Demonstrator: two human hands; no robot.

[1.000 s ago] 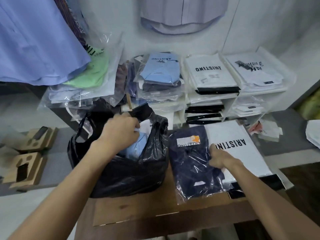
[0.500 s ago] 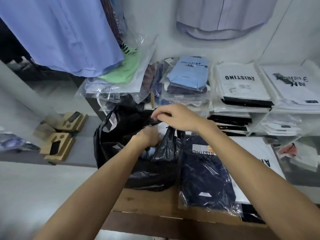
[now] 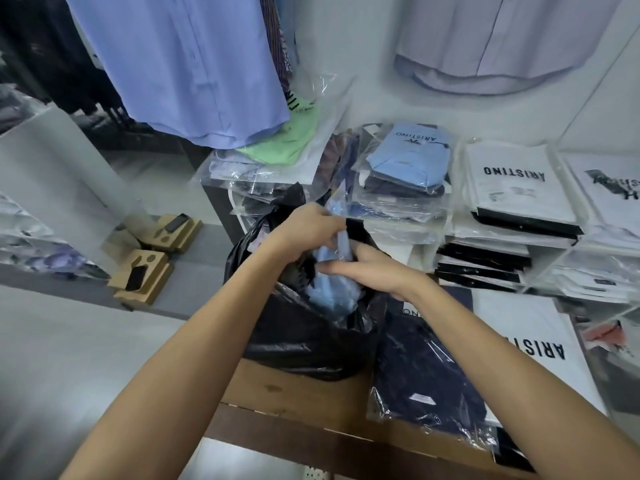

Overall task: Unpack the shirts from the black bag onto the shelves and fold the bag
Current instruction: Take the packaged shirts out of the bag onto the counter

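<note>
The black plastic bag point(image 3: 304, 341) stands open on the wooden table point(image 3: 294, 400). A light blue shirt in clear wrap point(image 3: 334, 289) sticks out of its mouth. My left hand point(image 3: 304, 230) grips the top of that packet at the bag's rim. My right hand point(image 3: 374, 271) lies on the packet's right side, fingers closed around it. A navy packed shirt point(image 3: 426, 372) lies on the table right of the bag, partly over a white Aristino packet point(image 3: 533, 344). The bag hides the lower part of the blue shirt.
Behind the bag, shelves point(image 3: 547, 258) hold stacks of packed shirts: a blue one point(image 3: 408, 157) on top, white Aristino packets point(image 3: 512, 181) to the right. Shirts hang above, one blue point(image 3: 187, 64). Cardboard inserts point(image 3: 145, 275) lie on a low ledge at the left.
My right hand left the navy shirt on the table and came to the bag's mouth. Both hands now hold the light blue packet, which has risen partly out of the bag.
</note>
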